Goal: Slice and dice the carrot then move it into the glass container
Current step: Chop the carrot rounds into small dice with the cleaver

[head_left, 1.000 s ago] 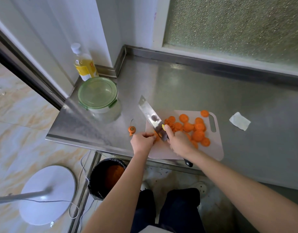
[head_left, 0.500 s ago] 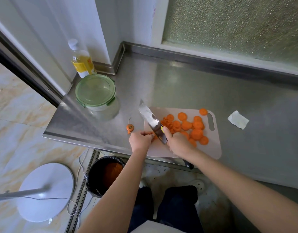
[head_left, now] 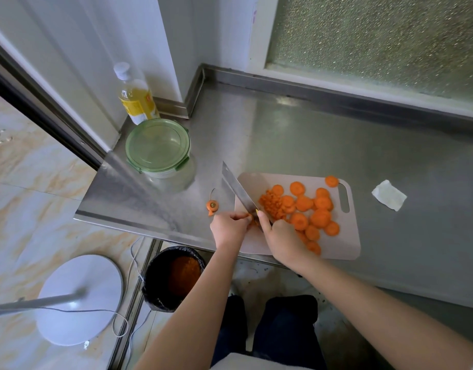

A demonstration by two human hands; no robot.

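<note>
1. Head view, the hands: the right hand (head_left: 280, 239) is wrapped round the handle of the knife (head_left: 238, 189), with one finger stretched up to the blade. The blade points away and to the left over the near left corner of the cutting board (head_left: 336, 244). The left hand (head_left: 228, 228) has its fingers curled and pinches a small bit of carrot (head_left: 248, 216) just beside the blade.
2. Head view, the carrot: round slices (head_left: 320, 217) lie spread over the board's right half. A small heap of dice (head_left: 271, 204) lies between them and the knife. The cut-off top (head_left: 212, 205) lies on the counter (head_left: 310, 134), just left of the board.
3. Head view, the glass container (head_left: 157, 148): it stands on the counter, left of and behind the board, with its green lid on.
4. The step in hand looks like dicing. The pinched piece is small, so the left fingertips should tuck back, knuckles toward the blade. Short, steady cuts suit it. The lid must come off before any carrot moves.
</note>
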